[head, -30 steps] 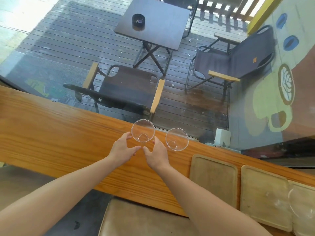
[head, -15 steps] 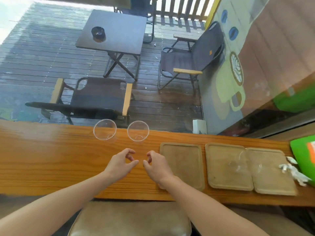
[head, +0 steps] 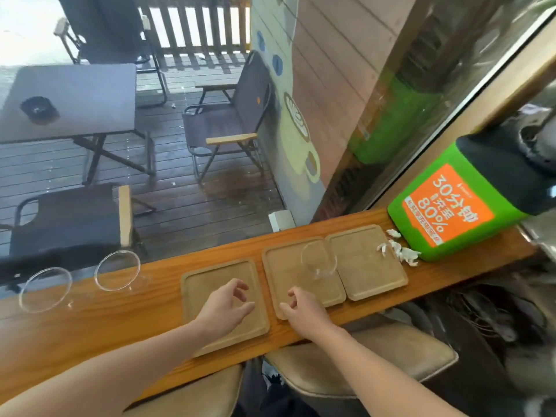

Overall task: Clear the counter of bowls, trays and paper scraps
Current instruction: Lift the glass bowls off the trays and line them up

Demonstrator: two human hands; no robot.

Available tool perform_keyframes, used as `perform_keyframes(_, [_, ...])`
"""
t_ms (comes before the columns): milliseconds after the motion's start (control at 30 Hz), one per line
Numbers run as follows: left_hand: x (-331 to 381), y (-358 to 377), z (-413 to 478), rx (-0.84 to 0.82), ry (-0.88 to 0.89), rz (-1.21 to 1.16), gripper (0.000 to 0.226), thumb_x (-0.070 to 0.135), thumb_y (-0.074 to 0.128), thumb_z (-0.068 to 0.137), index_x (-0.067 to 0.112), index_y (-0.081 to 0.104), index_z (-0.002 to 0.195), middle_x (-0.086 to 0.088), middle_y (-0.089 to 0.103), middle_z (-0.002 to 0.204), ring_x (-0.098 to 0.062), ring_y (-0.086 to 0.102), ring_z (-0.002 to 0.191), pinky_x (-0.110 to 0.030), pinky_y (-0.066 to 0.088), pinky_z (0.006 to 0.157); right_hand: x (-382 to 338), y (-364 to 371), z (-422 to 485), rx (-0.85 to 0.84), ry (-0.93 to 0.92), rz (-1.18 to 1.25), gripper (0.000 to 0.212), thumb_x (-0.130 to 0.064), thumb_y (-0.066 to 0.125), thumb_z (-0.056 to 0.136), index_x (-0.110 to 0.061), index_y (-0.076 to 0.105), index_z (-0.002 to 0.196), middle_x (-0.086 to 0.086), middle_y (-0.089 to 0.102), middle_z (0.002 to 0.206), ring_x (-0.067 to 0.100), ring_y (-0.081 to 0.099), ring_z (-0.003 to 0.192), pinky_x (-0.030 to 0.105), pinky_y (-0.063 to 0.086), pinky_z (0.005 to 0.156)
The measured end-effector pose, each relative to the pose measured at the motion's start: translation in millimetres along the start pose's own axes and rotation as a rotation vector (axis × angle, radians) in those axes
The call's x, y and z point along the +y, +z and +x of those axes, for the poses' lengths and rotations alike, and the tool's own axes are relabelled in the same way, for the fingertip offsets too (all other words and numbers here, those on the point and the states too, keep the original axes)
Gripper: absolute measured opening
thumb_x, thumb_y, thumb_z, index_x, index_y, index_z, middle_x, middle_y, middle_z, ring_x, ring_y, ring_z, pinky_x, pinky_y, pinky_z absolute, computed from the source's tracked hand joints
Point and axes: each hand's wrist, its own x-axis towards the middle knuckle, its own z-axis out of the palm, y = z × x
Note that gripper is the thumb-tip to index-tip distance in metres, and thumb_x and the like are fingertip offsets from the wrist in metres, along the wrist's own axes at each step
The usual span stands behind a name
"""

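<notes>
Trays (head: 304, 275) under empty hands (head: 227, 308)

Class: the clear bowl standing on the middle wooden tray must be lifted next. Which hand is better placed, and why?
The right hand: it hovers empty over the middle tray, just short of the clear bowl. The left hand is over the neighbouring tray, farther away.

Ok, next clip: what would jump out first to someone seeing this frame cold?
Probably the bright green box with its orange label at the counter's right end, with crumpled paper scraps beside it. Next, the three wooden trays laid in a row along the wooden counter, a clear glass bowl over the seam of the two rightmost. The left hand and right hand hover empty over the trays, and two more glass bowls sit at the left.
</notes>
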Motion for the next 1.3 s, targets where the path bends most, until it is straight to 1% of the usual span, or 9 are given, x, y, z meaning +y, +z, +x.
perform_keyframes(200, [50,46,24,-0.09,0.025,-0.021,0.034,0.036,0.07,0.09,0.031,0.053,0.118,0.011,0.061,0.105,-0.013,0.065,0.084,-0.026,0.053,0.068,61,-45,4,-0.009,0.115,0.04,0.049,-0.045,0.051,0.095,-0.018,0.049,0.136,-0.011,0.055,0.095,0.011,0.057,0.089,0.033,0.052,0.081])
perform_keyframes(367, [66,71,48,-0.097,0.012,-0.025,0.042,0.036,0.072,0.088,0.033,0.051,0.125,0.012,0.059,0.109,-0.014,0.066,0.084,-0.029,0.058,0.074,87,-69,23,0.033,0.154,0.114,0.06,-0.042,0.059,0.091,-0.021,0.039,0.143,-0.008,0.058,0.102,0.008,0.055,0.086,0.026,0.042,0.068])
perform_keyframes(567, [63,90,79,-0.038,0.023,-0.025,0.07,0.034,0.077,0.084,0.033,0.04,0.143,0.009,0.052,0.133,-0.023,0.066,0.103,-0.046,0.058,0.089,99,-81,50,0.017,0.08,0.258,0.087,-0.04,0.076,0.081,-0.035,0.025,0.151,-0.008,0.049,0.138,0.016,0.045,0.124,0.035,0.043,0.101])
perform_keyframes(633, [61,95,87,-0.029,0.034,-0.038,0.08,0.034,0.079,0.082,0.035,0.034,0.148,0.012,0.047,0.139,-0.023,0.066,0.103,-0.043,0.06,0.086,100,-81,57,0.003,0.041,0.27,0.092,-0.04,0.079,0.078,-0.04,0.024,0.151,-0.009,0.044,0.146,0.019,0.044,0.132,0.042,0.041,0.108])
perform_keyframes(700, [58,101,94,-0.038,0.057,-0.063,0.084,0.033,0.08,0.081,0.039,0.03,0.149,0.018,0.045,0.137,-0.017,0.07,0.088,-0.034,0.062,0.071,98,-79,63,-0.009,-0.007,0.278,0.095,-0.04,0.082,0.075,-0.04,0.024,0.151,-0.009,0.041,0.151,0.021,0.047,0.13,0.044,0.043,0.109])
perform_keyframes(833, [58,107,100,-0.047,0.101,-0.119,0.073,0.034,0.076,0.085,0.049,0.033,0.141,0.011,0.058,0.127,-0.009,0.069,0.07,-0.02,0.054,0.052,92,-71,70,-0.004,-0.065,0.326,0.092,-0.045,0.079,0.077,-0.042,0.023,0.151,-0.006,0.045,0.148,0.014,0.05,0.105,0.05,0.049,0.102])
perform_keyframes(1000, [63,102,95,-0.031,0.098,-0.18,0.063,0.037,0.073,0.087,0.051,0.037,0.137,0.016,0.056,0.124,-0.006,0.07,0.072,-0.018,0.052,0.05,83,-71,67,0.019,-0.066,0.351,0.091,-0.058,0.074,0.074,-0.041,0.026,0.149,0.004,0.062,0.122,0.014,0.049,0.097,0.048,0.053,0.096])
perform_keyframes(1167, [67,82,79,0.004,0.086,-0.21,0.062,0.037,0.073,0.087,0.049,0.038,0.138,0.029,0.05,0.117,-0.004,0.07,0.071,-0.018,0.052,0.051,59,-75,55,0.001,-0.114,0.32,0.096,-0.071,0.067,0.066,-0.042,0.025,0.147,0.0,0.061,0.127,0.013,0.052,0.1,0.044,0.055,0.093])
perform_keyframes(1300, [70,62,60,0.054,0.093,-0.245,0.06,0.037,0.073,0.087,0.052,0.038,0.134,0.035,0.049,0.113,-0.005,0.07,0.071,-0.017,0.053,0.051,37,-74,47,0.011,-0.177,0.287,0.079,-0.059,0.071,0.076,-0.034,0.036,0.142,-0.006,0.06,0.126,0.015,0.059,0.099,0.045,0.056,0.091])
